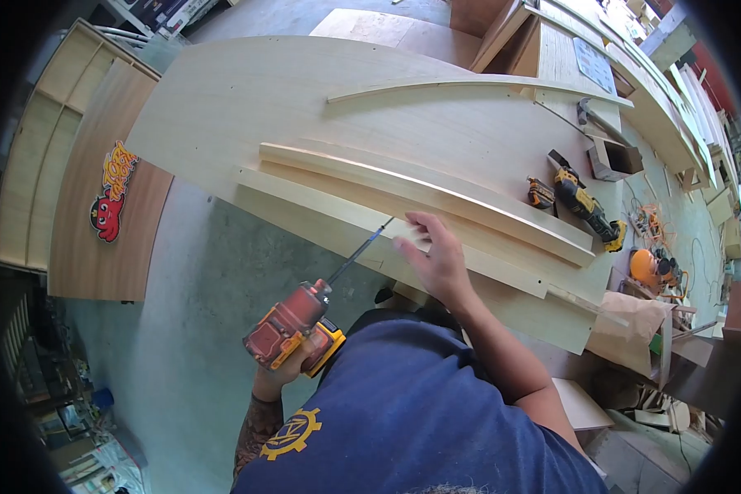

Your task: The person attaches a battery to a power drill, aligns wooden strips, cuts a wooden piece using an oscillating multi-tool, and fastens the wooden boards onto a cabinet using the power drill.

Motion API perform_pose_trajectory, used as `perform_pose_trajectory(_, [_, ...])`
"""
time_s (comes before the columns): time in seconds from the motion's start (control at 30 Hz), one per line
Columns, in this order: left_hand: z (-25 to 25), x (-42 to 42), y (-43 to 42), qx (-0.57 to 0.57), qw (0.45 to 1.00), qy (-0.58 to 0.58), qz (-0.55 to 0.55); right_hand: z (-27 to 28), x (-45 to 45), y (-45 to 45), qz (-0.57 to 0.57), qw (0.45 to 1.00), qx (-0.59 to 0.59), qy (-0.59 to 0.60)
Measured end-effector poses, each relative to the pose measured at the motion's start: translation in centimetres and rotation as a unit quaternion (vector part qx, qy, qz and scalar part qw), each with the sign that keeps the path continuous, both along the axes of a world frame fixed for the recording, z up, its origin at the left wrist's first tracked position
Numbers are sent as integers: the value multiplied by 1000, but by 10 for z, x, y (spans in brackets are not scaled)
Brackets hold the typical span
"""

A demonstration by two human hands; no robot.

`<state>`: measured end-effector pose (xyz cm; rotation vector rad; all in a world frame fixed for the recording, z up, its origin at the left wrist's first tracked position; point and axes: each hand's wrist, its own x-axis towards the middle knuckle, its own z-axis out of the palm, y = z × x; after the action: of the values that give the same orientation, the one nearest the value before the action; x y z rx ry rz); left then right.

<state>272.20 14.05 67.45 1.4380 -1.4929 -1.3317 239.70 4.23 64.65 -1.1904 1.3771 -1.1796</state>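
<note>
A red and yellow cordless drill is in my left hand, its long bit pointing up and right toward the near wooden strip. The bit's tip is over that strip's edge. Just right of the tip is my right hand, fingers apart and slightly curled, with nothing seen in it. The strip lies on a large pale plywood panel. Beyond it, roughly parallel, rests a longer raised wooden piece.
On the panel's right side lie a yellow and black power tool, a battery, a small open box and a hammer. A thin curved strip crosses the far side. A brown board stands left.
</note>
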Motion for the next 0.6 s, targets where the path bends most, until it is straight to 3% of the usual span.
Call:
perform_pose_trajectory(0.03, [3, 3, -4, 1, 1000, -6, -5, 2, -7, -4, -9, 916, -158, 369])
perform_pose_trajectory(0.07, [5, 7, -8, 11, 1000, 1, 6, -8, -12, -9, -14, 919, -154, 364])
perform_pose_trajectory(0.13, [11, 15, -15, 24, 1000, -2, 7, -34, -19, -16, 62, 910, -30, 409])
perform_pose_trajectory(0.33, [34, 33, -43, 63, 994, -75, -40, -52, -21, -21, 27, 930, -45, 365])
perform_pose_trajectory(0.4, [54, 27, -58, 86, 993, -84, -8, -53, -22, -24, 28, 931, -36, 363])
perform_pose_trajectory(0.53, [85, 21, -90, 101, 979, -166, -52, -53, -26, -26, 45, 929, -34, 366])
perform_pose_trajectory(0.6, [103, 9, -109, 106, 946, -292, -95, -55, -28, -27, 51, 926, -44, 372])
